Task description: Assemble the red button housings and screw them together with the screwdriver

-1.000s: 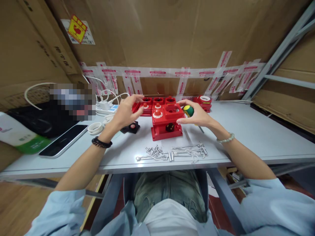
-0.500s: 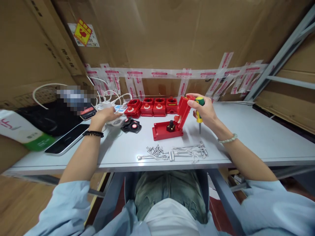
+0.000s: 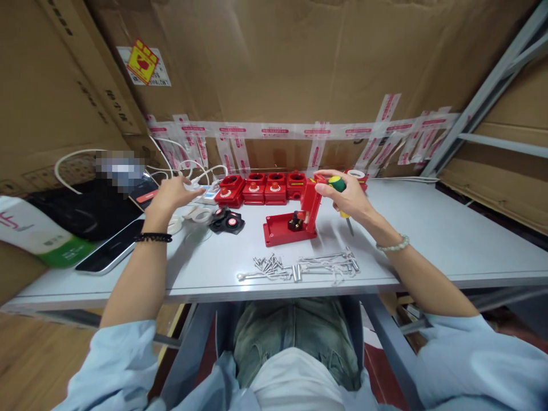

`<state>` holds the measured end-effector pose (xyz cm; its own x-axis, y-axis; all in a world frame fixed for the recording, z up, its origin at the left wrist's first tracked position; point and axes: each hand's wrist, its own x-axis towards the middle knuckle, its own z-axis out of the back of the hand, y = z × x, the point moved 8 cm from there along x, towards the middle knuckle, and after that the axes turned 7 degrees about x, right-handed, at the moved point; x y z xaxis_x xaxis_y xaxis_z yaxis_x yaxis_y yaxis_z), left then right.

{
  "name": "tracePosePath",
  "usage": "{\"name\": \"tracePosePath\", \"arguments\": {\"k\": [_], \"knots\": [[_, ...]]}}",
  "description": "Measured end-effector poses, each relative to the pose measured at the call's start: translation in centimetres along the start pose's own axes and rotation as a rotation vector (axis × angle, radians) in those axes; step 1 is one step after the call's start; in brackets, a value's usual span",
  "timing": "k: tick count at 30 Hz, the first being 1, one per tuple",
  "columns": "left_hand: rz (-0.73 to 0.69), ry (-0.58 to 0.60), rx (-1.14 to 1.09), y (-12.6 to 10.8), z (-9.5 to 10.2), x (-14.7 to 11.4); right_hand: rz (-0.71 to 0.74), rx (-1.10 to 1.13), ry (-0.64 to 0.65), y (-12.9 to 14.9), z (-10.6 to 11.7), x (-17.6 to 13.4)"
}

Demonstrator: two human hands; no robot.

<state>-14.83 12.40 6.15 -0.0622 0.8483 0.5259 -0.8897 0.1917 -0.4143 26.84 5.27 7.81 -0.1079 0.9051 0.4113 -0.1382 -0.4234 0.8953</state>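
A red box base (image 3: 282,230) lies at the table's middle with a black part (image 3: 295,220) on it. Its red cover (image 3: 310,201) stands tilted up at the base's right end. My right hand (image 3: 347,198) holds the top of that cover and also grips a screwdriver (image 3: 341,194) with a green and yellow handle, tip pointing down. My left hand (image 3: 171,194) reaches left, fingers spread, over white rings (image 3: 197,214) and a white power strip (image 3: 205,193); whether it touches them I cannot tell. Black and red small parts (image 3: 228,220) lie between.
A row of red boxes (image 3: 257,188) stands at the back. Loose screws (image 3: 274,266) and long bolts (image 3: 329,261) lie near the front edge. A phone (image 3: 109,246) and a black bag (image 3: 81,211) lie at the left. Cardboard walls the back.
The red cover was lifted off its base and tipped up on the right. My left hand moved away from the box to the left, toward the white rings and power strip.
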Motion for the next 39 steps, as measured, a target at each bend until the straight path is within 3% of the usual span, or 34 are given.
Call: {"name": "tracePosePath", "arguments": {"k": [2, 3, 5, 9, 13, 16, 22, 32, 39], "knots": [[0.166, -0.113, 0.147, -1.9, 2.0, -0.9, 0.021, -0.019, 0.007, 0.3, -0.1, 0.0], [0.142, -0.131, 0.104, -3.9, 2.4, -1.3, 0.027, -0.022, 0.008, 0.3, -0.1, 0.0], [0.038, -0.150, -0.144, -8.5, 2.4, -2.3, 0.027, -0.007, 0.005, 0.2, -0.2, -0.1], [-0.231, 0.008, -0.524, -18.1, 0.2, -4.7, 0.039, 0.047, 0.013, 0.2, -0.5, -0.3], [-0.390, 0.088, -0.780, -24.1, -1.6, -6.9, 0.094, 0.076, 0.052, 0.8, -0.8, -0.7], [-0.387, 0.126, -0.909, -24.9, -3.0, -7.6, 0.161, 0.086, 0.091, 1.4, -1.2, -1.0], [-0.380, 0.178, -0.942, -23.5, -4.9, -7.7, 0.190, 0.090, 0.114, 1.7, -1.8, -1.4], [-0.404, 0.163, -0.958, -23.5, -4.7, -7.9, 0.257, 0.098, 0.115, 2.6, -1.9, -1.8], [-0.426, 0.226, -1.004, -23.5, -4.7, -7.9, 0.267, 0.076, 0.115, 2.6, -1.7, -1.8]]}}
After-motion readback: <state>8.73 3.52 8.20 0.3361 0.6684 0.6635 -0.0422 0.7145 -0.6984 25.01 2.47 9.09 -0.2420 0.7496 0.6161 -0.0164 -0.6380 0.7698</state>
